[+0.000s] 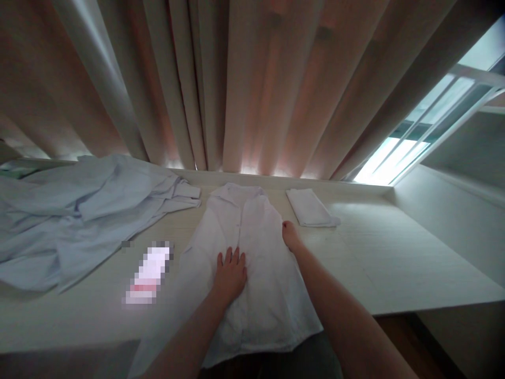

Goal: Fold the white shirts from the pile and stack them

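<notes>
A white collared shirt [258,295] lies front up on the pale tabletop, its collar toward the curtain and its hem at the near edge. On the middle of the shirt, beside the button line, my left hand [231,273] rests flat with its fingers apart. My right hand [291,235] is closed at the shirt's right side edge, near the armhole, and appears to pinch the fabric there. Its fingertips are partly hidden. A small folded white cloth [310,207] lies just beyond my right hand.
Loose white garments [90,210] are heaped on the left of the tabletop [379,252]. A blurred-out phone-like object [150,276] lies between them and the shirt. Long curtains [260,95] hang behind the table, with a white railing [426,121] at the right.
</notes>
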`<state>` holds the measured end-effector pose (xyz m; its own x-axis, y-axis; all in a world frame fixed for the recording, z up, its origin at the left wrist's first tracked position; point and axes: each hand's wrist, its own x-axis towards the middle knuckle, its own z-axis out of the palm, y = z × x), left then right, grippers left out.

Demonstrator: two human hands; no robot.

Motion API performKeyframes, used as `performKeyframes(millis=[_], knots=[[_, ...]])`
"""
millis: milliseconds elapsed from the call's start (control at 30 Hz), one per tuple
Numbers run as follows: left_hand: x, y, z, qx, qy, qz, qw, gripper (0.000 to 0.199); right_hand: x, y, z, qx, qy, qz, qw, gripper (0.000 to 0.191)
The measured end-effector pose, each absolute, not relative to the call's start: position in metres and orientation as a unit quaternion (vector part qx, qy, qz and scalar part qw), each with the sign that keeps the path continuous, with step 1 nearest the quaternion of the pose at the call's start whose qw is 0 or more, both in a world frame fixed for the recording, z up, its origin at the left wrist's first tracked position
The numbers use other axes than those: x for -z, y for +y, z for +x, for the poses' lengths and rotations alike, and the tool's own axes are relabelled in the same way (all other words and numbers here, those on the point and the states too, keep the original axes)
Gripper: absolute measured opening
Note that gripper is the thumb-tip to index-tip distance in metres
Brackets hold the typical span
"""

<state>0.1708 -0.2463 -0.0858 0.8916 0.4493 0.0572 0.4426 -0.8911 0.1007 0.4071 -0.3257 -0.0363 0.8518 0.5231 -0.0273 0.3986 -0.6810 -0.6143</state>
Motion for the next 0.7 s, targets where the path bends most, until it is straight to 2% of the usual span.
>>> performKeyframes(millis=[200, 433, 567, 700], knots=[[0.090, -0.245, 0.167, -0.061, 0.235, 0.969, 0.039, 0.046, 0.018, -0.342, 0.443, -0.067, -0.182, -0.920, 0.341, 0.027], [0.095, -0.243, 0.167, -0.096, 0.227, 0.969, 0.033, 0.045, -0.040, -0.359, 0.486, -0.005, -0.174, -0.913, 0.369, 0.028], [0.092, -0.242, 0.167, -0.093, 0.225, 0.969, 0.039, 0.044, -0.074, -0.364, 0.500, 0.061, -0.189, -0.916, 0.348, 0.027], [0.090, -0.243, 0.167, -0.089, 0.223, 0.970, 0.044, 0.045, -0.084, -0.368, 0.501, 0.153, -0.257, -0.921, 0.249, 0.027]])
